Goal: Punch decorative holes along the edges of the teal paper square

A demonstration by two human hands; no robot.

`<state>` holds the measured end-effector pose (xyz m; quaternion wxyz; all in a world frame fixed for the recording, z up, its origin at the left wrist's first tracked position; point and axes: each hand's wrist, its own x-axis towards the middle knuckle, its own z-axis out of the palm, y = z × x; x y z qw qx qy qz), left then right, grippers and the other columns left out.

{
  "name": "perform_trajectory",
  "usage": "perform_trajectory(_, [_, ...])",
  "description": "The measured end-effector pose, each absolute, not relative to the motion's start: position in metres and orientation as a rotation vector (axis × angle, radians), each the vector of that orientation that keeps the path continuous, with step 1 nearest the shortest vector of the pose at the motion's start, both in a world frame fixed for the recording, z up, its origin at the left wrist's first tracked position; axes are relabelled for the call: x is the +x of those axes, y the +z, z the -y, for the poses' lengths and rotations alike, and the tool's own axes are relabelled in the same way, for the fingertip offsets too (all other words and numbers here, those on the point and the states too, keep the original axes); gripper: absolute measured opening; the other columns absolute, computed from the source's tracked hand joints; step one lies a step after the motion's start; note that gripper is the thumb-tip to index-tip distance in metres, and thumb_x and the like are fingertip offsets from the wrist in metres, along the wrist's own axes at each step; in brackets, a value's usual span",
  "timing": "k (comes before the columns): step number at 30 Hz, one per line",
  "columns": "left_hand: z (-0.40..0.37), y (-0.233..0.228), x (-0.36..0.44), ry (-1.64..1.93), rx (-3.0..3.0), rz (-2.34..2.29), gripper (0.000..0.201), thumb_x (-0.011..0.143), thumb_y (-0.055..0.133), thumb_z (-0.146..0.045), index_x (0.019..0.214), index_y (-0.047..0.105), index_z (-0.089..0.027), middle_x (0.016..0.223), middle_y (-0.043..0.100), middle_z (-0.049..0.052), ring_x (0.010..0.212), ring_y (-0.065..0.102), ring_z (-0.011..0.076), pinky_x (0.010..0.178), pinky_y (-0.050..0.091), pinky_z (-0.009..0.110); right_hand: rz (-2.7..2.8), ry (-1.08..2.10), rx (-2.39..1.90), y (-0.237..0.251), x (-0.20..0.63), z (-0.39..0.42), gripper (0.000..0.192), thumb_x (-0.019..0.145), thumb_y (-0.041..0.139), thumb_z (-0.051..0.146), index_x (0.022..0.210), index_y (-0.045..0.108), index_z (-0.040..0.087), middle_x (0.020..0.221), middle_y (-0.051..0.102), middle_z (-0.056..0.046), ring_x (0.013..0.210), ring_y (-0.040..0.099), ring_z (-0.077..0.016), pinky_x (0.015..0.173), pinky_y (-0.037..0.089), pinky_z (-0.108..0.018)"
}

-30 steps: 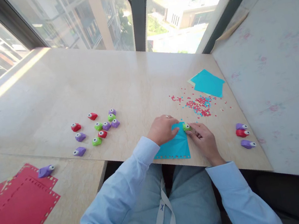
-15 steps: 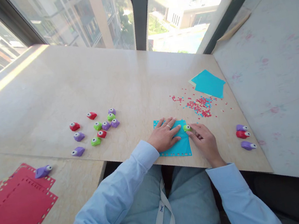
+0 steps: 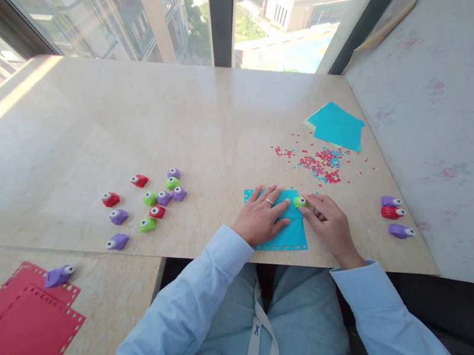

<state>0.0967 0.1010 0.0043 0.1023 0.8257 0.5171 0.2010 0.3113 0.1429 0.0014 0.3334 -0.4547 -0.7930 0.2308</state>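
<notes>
A teal paper square (image 3: 292,235) with punched holes along its edges lies flat near the table's front edge. My left hand (image 3: 263,218) presses flat on it, fingers spread, a ring on one finger. My right hand (image 3: 329,224) grips a small green punch (image 3: 299,202) with a googly eye at the paper's right edge. Red and teal paper dots (image 3: 322,164) are scattered just beyond the punch.
Several red, green and purple punches (image 3: 155,199) lie in a group to the left. Three more punches (image 3: 393,215) sit at the right. A stack of teal sheets (image 3: 337,125) lies far right. Punched red paper (image 3: 16,332) and a purple punch (image 3: 59,275) rest on the lower left table.
The teal paper went from folded up under my left hand to lying flat, and my left hand spread its fingers over it. The right hand kept the green punch at the edge.
</notes>
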Motion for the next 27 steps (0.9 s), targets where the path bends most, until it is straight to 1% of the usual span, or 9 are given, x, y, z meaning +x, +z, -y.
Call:
perform_trajectory(6, [-0.103, 0.006, 0.100, 0.583, 2.434, -1.514, 0.048, 0.096, 0.048, -0.047, 0.133, 0.057, -0.019, 0.148, 0.046, 0.018, 0.141, 0.038, 0.0309, 0.117, 0.025, 0.054, 2.085, 0.570, -1.178, 0.001, 0.311, -0.144, 0.031, 0.095, 0.060, 0.040, 0.119, 0.068, 0.021, 0.108, 0.063, -0.007, 0.080, 0.061, -0.0177, 0.068, 0.054, -0.031])
perform_trajectory(10, [-0.106, 0.006, 0.103, 0.592, 2.431, -1.519, 0.047, 0.096, 0.049, -0.048, 0.133, 0.056, -0.021, 0.148, 0.046, 0.017, 0.142, 0.037, 0.0298, 0.117, 0.023, 0.055, 2.083, 0.555, -1.180, 0.001, 0.311, -0.144, 0.033, 0.095, 0.059, 0.041, 0.119, 0.067, 0.020, 0.107, 0.062, -0.007, 0.076, 0.060, -0.0167, 0.066, 0.054, -0.030])
perform_trajectory(17, [-0.103, 0.006, 0.099, 0.587, 2.432, -1.500, 0.046, 0.097, 0.047, -0.046, 0.132, 0.057, -0.019, 0.147, 0.047, 0.018, 0.141, 0.039, 0.0297, 0.117, 0.026, 0.053, 2.063, 0.606, -1.221, 0.004, 0.309, -0.143, 0.037, 0.095, 0.056, 0.045, 0.120, 0.066, 0.020, 0.108, 0.062, -0.009, 0.069, 0.057, -0.0159, 0.063, 0.053, -0.031])
perform_trajectory(20, [-0.103, 0.006, 0.099, 0.625, 2.414, -1.495, 0.045, 0.096, 0.048, -0.046, 0.131, 0.058, -0.020, 0.147, 0.048, 0.017, 0.140, 0.040, 0.0295, 0.117, 0.026, 0.054, 2.032, 0.629, -1.250, 0.007, 0.308, -0.141, 0.040, 0.093, 0.057, 0.047, 0.120, 0.064, 0.019, 0.110, 0.060, -0.010, 0.063, 0.053, -0.0143, 0.058, 0.050, -0.031])
perform_trajectory(23, [-0.103, 0.006, 0.099, 0.663, 2.376, -1.501, 0.044, 0.094, 0.051, -0.045, 0.130, 0.057, -0.020, 0.146, 0.049, 0.015, 0.140, 0.041, 0.0285, 0.117, 0.027, 0.053, 1.935, 0.690, -1.285, 0.009, 0.307, -0.140, 0.044, 0.088, 0.061, 0.051, 0.116, 0.063, 0.018, 0.111, 0.060, -0.011, 0.064, 0.053, -0.0149, 0.057, 0.049, -0.032])
perform_trajectory(25, [-0.104, 0.005, 0.099, 0.731, 2.330, -1.502, 0.044, 0.094, 0.052, -0.045, 0.130, 0.057, -0.019, 0.145, 0.051, 0.015, 0.140, 0.041, 0.0279, 0.117, 0.028, 0.051, 1.834, 0.805, -1.329, 0.010, 0.308, -0.141, 0.046, 0.084, 0.065, 0.054, 0.113, 0.061, 0.018, 0.104, 0.062, -0.010, 0.067, 0.054, -0.0159, 0.059, 0.049, -0.031])
perform_trajectory(27, [-0.105, 0.005, 0.100, 0.854, 2.259, -1.506, 0.041, 0.094, 0.052, -0.042, 0.127, 0.058, -0.019, 0.140, 0.055, 0.014, 0.138, 0.042, 0.0268, 0.116, 0.032, 0.049, 1.720, 0.963, -1.379, 0.014, 0.309, -0.143, 0.050, 0.080, 0.068, 0.057, 0.109, 0.060, 0.018, 0.089, 0.062, -0.006, 0.067, 0.055, -0.0169, 0.059, 0.048, -0.030])
